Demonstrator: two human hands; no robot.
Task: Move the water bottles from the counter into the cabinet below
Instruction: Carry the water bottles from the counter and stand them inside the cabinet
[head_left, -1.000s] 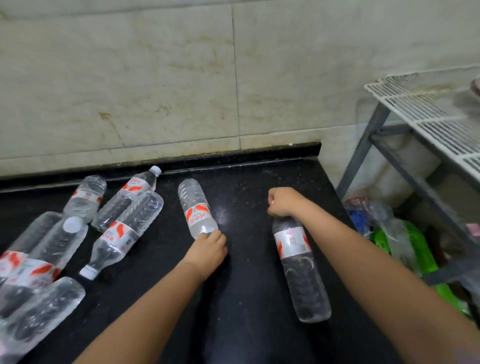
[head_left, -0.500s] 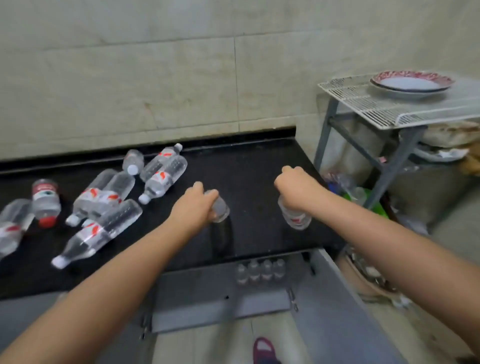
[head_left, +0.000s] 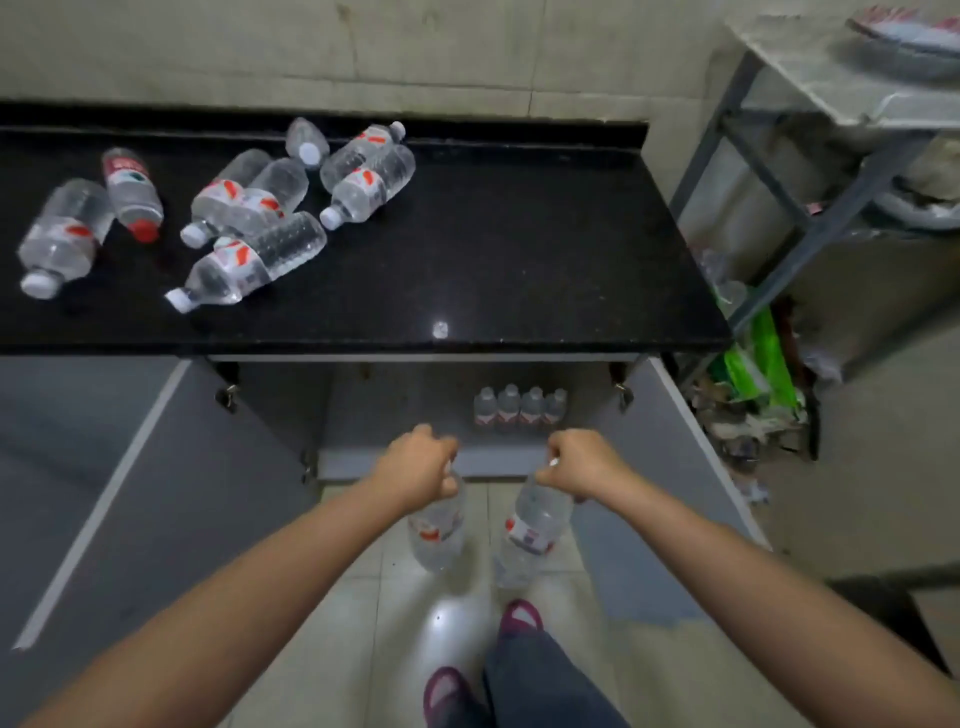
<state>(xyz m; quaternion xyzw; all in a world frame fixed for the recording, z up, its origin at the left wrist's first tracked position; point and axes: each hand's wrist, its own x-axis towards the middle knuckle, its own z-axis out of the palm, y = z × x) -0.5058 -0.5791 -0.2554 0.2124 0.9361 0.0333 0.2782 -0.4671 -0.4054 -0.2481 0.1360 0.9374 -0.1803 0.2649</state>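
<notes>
Our left hand (head_left: 421, 467) and right hand (head_left: 576, 465) pinch hanging water bottles (head_left: 436, 530) by their necks; a swing could knock over the stored row (head_left: 519, 408).

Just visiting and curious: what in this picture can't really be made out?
- Cabinet interior, head view: the counter overhang and shadow hide everything but four bottles.
- Bottle necks in the left hand and right hand: each grip covers them.
- Plate: blurred, cut off by the top-right edge.

Both arms outstretched and low, left hand (head_left: 418, 464) and right hand (head_left: 582, 462) each with a curled, closed grip.
</notes>
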